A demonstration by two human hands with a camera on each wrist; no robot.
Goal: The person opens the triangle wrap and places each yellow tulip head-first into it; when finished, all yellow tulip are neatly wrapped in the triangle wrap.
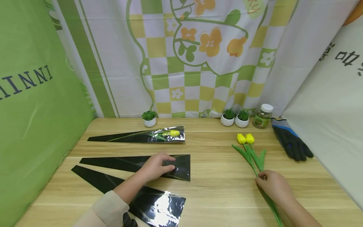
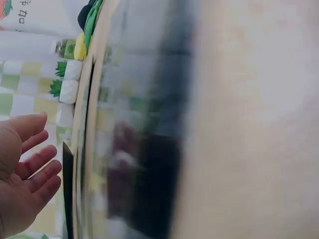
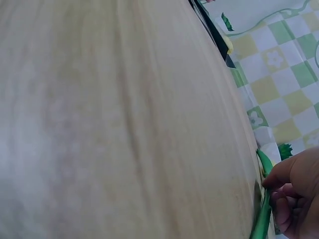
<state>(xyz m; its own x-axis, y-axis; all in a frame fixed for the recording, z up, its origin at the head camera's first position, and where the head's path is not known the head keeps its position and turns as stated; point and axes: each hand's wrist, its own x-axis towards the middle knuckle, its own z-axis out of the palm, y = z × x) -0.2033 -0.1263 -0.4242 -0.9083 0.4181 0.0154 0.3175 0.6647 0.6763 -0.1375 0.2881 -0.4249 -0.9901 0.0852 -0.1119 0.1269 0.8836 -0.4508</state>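
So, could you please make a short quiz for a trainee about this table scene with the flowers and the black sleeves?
1. True or false: the right hand holds the stems of the yellow tulips.
2. What does the left hand rest on?
A. the dark glove
B. an empty black wrapping sleeve
C. the jar with a white lid
3. Fill in: the sleeve at the back already holds one yellow ____.

Key
1. True; the fingers curl on the stems.
2. B; the hand lies on the middle sleeve, at its wide end.
3. tulip.
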